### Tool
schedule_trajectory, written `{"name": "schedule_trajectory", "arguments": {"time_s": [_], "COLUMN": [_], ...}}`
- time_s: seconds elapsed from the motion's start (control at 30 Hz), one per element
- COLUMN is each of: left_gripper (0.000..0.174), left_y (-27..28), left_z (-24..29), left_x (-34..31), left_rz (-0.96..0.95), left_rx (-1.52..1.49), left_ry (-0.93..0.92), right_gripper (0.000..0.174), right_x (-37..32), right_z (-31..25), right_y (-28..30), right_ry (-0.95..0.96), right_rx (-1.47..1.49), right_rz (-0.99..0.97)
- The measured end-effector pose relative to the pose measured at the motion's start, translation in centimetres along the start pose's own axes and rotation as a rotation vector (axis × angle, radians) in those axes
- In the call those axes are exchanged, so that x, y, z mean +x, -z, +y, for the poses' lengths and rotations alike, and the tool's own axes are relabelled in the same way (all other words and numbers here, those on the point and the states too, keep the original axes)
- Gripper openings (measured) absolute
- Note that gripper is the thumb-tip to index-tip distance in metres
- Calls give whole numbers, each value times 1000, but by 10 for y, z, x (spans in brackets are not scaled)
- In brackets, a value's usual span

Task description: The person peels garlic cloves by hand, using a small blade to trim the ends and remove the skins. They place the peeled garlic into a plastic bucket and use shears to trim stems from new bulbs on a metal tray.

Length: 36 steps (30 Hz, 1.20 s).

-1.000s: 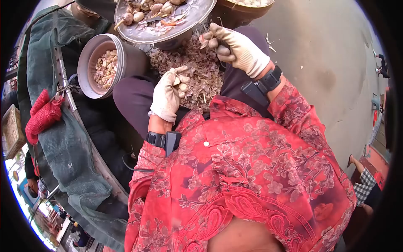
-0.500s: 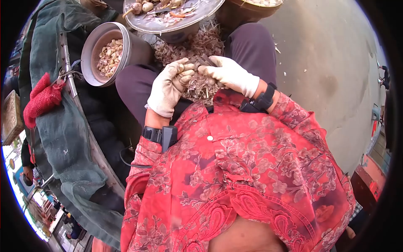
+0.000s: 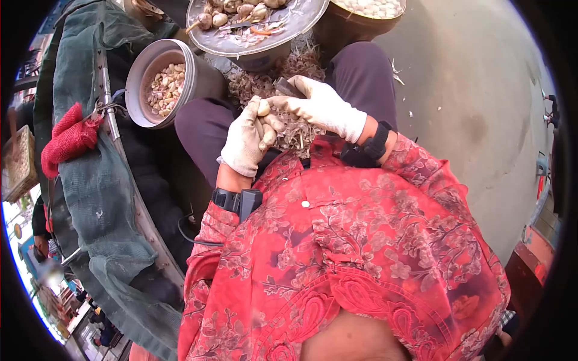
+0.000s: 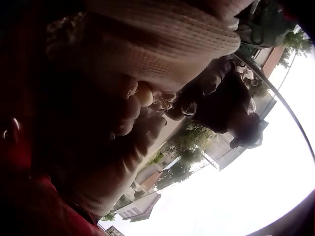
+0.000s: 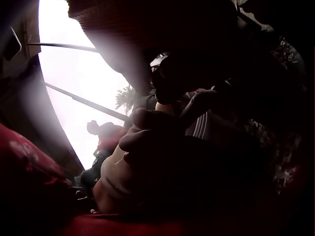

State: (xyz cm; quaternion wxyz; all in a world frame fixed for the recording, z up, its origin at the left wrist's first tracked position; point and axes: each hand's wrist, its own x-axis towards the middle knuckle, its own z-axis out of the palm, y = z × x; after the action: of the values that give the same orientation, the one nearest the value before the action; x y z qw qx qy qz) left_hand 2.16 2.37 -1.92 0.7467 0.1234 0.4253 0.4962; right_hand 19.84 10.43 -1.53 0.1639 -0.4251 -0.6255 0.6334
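Both hands wear pale knitted gloves and meet over the lap. My left hand [image 3: 244,141] holds several peeled garlic cloves [image 3: 268,137] in its curled fingers. At its thumb tip is another pale clove [image 3: 264,107]. My right hand [image 3: 325,108] comes in from the other side, and its fingertips pinch at that same clove. Something dark [image 3: 288,88] shows between the right thumb and fingers; I cannot tell whether it is a held piece or stained glove. In the left wrist view the clove [image 4: 144,94] shows between the gloved fingers. The right wrist view is mostly dark.
Garlic skins [image 3: 301,129] are heaped between the knees. A white bucket [image 3: 131,90] with cloves stands on the left. Ahead, a metal basin [image 3: 208,45] bears garlic bulbs and a knife, beside a tub [image 3: 337,27] of white cloves. Green netting [image 3: 90,180] hangs over a rail.
My right hand has come down and left from beside the basin to my left hand; the reddish garlic piece it held is no longer visible. The left hand still holds cloves.
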Motion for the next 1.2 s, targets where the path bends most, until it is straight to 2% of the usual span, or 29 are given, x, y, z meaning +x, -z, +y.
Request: {"name": "schedule_trajectory", "arguments": {"time_s": [0.03,0.07,0.1,0.13,0.17,0.27,0.33,0.37,0.4,0.47,0.5,0.53,0.57,0.6,0.63,0.67,0.73,0.8,0.9,1.0,1.07,1.1,1.17,1.2], "left_gripper": [37,37,36,37,38,45,50,54,54,54,49,49,46,42,43,43,43,42,39,35,32,31,30,29], "left_y": [-6,5,3,2,2,1,-9,-15,-13,-8,-5,-2,1,-1,-4,-4,-2,3,4,-1,-6,-4,1,5], "left_z": [1,-3,-6,-7,-7,-6,2,6,8,11,13,14,15,17,24,28,32,39,52,73,91,101,114,116], "left_x": [0,6,10,12,14,12,15,14,16,21,23,26,28,27,26,28,33,40,47,53,55,59,68,73], "left_rz": [21,-70,-102,-160,-131,-62,-60,25,21,29,23,21,32,38,34,31,26,31,60,150,226,263,327,363], "left_rx": [21,28,-23,-92,-64,98,107,116,118,164,149,149,144,139,217,216,249,266,327,399,431,483,570,628], "left_ry": [42,72,67,128,140,128,150,154,153,134,128,127,99,74,63,63,2,-6,-43,-66,-77,-110,-146,-195], "right_gripper": [33,45,39,33,33,33,32,30,26,21,21,18,26,31,34,34,26,23,42,41,41,32,25,20], "right_x": [-4,-2,-3,-8,-8,3,9,12,8,13,24,32,37,39,45,51,58,65,71,106,120,135,163,169], "right_z": [-20,-11,-18,-32,-40,-12,-7,-4,-35,-60,-55,-51,-53,-52,-54,-54,-57,-61,-77,-69,-67,-64,-51,-47], "right_y": [-1,-6,-6,-2,-2,-1,8,18,32,66,87,108,124,144,155,160,162,144,125,123,120,118,120,118], "right_ry": [-108,21,-132,-150,-171,-76,-99,-128,-246,-279,-267,-130,-92,-13,-40,-38,-226,-240,-261,-48,163,240,178,187], "right_rx": [51,28,202,98,69,79,95,244,227,266,445,647,835,1050,1054,1052,908,611,-29,-837,-1114,-1211,-1349,-1381], "right_rz": [-28,4,-156,-179,-139,-92,-72,-87,-64,33,88,155,314,350,442,444,477,466,311,244,283,264,193,224]}}
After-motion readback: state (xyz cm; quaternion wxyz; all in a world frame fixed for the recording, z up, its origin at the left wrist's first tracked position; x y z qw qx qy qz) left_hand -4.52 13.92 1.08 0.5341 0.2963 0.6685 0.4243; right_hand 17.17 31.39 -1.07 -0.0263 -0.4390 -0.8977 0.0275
